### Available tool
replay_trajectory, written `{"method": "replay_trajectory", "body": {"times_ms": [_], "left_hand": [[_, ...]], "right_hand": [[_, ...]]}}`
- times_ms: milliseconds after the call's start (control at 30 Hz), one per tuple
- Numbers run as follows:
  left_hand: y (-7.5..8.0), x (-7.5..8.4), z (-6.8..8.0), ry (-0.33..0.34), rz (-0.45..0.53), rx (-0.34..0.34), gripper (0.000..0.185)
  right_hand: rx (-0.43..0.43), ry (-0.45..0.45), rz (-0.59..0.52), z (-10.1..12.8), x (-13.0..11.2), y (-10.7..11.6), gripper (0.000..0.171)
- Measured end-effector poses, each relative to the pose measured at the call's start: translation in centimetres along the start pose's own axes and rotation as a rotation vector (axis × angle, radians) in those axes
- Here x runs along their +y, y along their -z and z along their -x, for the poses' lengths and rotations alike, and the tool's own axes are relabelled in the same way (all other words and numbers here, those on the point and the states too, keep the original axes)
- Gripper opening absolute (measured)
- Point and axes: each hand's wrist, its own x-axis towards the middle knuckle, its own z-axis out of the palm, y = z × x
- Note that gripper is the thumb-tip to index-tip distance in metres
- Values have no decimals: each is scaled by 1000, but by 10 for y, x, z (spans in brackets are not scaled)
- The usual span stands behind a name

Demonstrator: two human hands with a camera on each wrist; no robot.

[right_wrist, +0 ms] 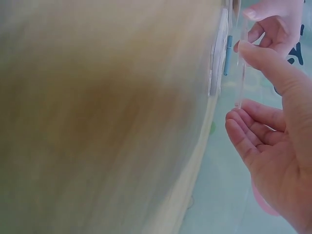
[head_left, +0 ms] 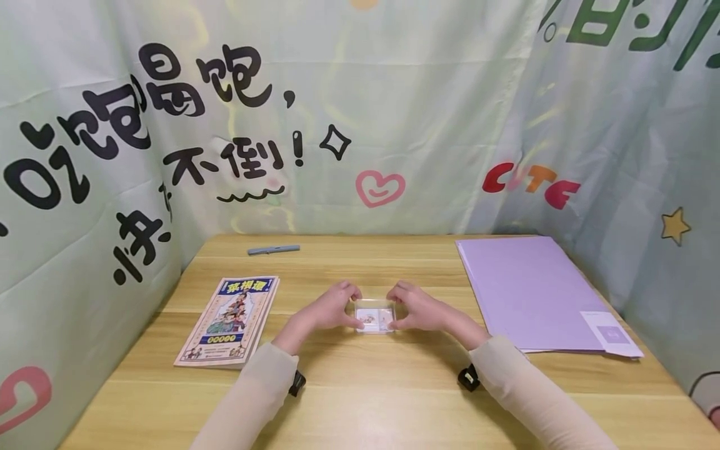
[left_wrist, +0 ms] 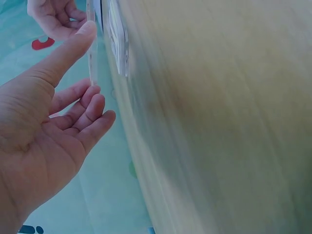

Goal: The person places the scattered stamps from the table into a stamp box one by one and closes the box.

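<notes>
A thin clear plastic lid [left_wrist: 92,58] is held level between the two hands. My left hand [head_left: 333,306] pinches its left end, thumb at the near edge and fingertips at the far edge. The right end of the lid [right_wrist: 242,80] is pinched the same way by my right hand [head_left: 420,307]. Below it, a shallow clear case [left_wrist: 118,41] lies flat on the table, with a visible gap between the two in both wrist views. Small printed pictures [head_left: 369,319] show in the case from the head view, where the lid overlaps it.
To the left lies a booklet [head_left: 227,322] with a pink and blue cover. A grey-blue pen [head_left: 274,249] rests near the wooden table's [head_left: 371,400] back edge. Purple sheets or a folder [head_left: 529,294] lie at right, a small white and purple card [head_left: 610,333] on their near corner. Printed curtains surround the table.
</notes>
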Motion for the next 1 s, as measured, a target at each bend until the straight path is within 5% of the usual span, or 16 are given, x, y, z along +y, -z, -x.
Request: {"method": "replay_trajectory", "body": {"times_ms": [1000], "left_hand": [[-7, -3, 4, 13, 9, -19, 56]], "right_hand": [[-55, -32, -38, 0, -1, -7, 53]]}}
